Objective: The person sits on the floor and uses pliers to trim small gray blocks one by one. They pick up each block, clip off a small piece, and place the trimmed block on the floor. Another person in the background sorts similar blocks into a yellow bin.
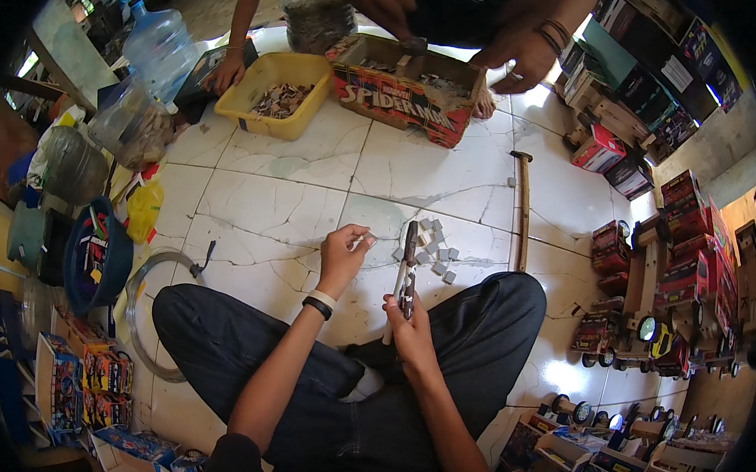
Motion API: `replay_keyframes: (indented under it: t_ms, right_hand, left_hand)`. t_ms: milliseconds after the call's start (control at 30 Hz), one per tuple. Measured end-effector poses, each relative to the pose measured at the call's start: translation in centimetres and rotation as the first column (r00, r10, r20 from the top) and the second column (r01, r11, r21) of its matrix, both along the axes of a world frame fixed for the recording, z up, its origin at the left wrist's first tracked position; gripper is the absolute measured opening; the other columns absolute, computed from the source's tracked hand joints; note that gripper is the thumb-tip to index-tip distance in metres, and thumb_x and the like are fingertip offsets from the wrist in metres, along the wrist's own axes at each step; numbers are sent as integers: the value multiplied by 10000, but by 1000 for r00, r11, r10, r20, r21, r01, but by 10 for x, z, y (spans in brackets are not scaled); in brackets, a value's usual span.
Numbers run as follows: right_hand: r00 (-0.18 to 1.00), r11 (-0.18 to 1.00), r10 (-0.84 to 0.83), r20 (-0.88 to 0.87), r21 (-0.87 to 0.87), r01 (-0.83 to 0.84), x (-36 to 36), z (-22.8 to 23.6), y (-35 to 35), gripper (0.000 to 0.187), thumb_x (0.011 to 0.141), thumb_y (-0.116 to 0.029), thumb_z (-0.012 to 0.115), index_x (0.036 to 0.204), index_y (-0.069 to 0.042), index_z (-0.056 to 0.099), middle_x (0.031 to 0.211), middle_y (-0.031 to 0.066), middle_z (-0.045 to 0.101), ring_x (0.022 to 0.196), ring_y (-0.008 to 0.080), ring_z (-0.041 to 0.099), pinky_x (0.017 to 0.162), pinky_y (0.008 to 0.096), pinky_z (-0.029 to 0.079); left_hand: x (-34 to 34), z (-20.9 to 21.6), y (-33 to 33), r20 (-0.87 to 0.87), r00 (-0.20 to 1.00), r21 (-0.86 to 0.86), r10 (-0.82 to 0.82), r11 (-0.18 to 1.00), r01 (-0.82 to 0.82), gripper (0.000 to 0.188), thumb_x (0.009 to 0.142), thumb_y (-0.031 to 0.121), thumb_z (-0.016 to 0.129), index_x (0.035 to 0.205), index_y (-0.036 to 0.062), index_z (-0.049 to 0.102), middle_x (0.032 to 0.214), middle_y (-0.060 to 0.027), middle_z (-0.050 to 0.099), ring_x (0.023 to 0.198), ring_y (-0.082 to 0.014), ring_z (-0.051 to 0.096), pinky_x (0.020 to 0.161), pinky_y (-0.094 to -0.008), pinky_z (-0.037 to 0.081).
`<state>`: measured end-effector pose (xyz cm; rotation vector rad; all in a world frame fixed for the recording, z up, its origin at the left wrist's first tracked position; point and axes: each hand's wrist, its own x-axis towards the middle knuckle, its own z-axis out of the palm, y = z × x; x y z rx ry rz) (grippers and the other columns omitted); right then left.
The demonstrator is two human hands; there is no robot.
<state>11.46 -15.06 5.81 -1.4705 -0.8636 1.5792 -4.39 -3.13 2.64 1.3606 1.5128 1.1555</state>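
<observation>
My left hand (pixel 341 255) is raised over the tiled floor with its fingers pinched together on a small grey piece (pixel 369 237), only partly visible. My right hand (pixel 410 335), closed, grips a narrow dark tool (pixel 408 278) with whitish patches, standing upright in the picture. A pale rod runs along the tool's left side; its exact kind is unclear. Just beyond and to the right of this tool lies a loose heap of small grey square pieces (pixel 434 244).
A wooden-handled hammer (pixel 522 215) lies on the right. Ahead, a co-worker's hands are near a yellow basin (pixel 294 125) of small pieces and a printed box (pixel 400 106). Toy trucks (pixel 683 257) line the right; a blue tub (pixel 94 282) and wire coil (pixel 132 306) are left.
</observation>
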Motion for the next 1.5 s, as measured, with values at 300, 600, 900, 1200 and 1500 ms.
replay_keyframes:
  t_ms: [300, 600, 900, 1200, 1500]
  right_hand:
    - [895, 911, -25, -446, 358, 204, 7, 36, 8, 525, 1047, -104, 542, 1509, 88, 381, 1368, 158, 593, 1223, 229, 604, 1109, 373, 407]
    - [843, 889, -38, -536, 367, 273, 19, 44, 12, 631, 1011, -117, 570, 1553, 65, 302, 1417, 188, 555, 1288, 269, 573, 1129, 408, 388]
    - [827, 916, -132, -546, 251, 312, 29, 40, 16, 596, 990, -72, 559, 1543, 24, 360, 1412, 167, 568, 1262, 275, 597, 1039, 401, 466]
    - [967, 962, 236, -91, 166, -219, 4, 11, 4, 478, 1006, -53, 566, 1462, 27, 446, 1319, 147, 618, 1164, 249, 661, 910, 368, 546]
    - [961, 940, 228, 157, 221, -260, -5, -2, -2, 428, 1003, -72, 618, 1406, -9, 487, 926, 26, 589, 773, 93, 531, 675, 267, 428]
  left_hand:
    - [52, -56, -8, -463, 784, 203, -413, 812, 547, 333, 944, 327, 598, 1092, 32, 648, 1125, -133, 692, 1054, -348, 623, 998, -409, 477]
    - [111, -86, -21, 333, 569, 302, -752, 657, 691, 365, 1020, 308, 538, 1303, 81, 582, 1225, -100, 626, 1090, -267, 616, 942, -355, 517]
    - [35, 8, 9, 83, 993, 103, -86, 992, 77, 174, 845, -1, 764, 1018, 8, 754, 954, -77, 668, 822, -176, 681, 723, -290, 565]
    - [-33, 40, -10, 209, 969, 88, 129, 985, -150, 165, 867, -80, 712, 1022, -25, 721, 987, -77, 728, 906, -149, 714, 818, -268, 578]
    - [-12, 52, -16, 75, 989, 185, 125, 973, -136, 140, 879, -68, 695, 1005, -10, 703, 930, -80, 740, 851, -145, 709, 766, -282, 583]
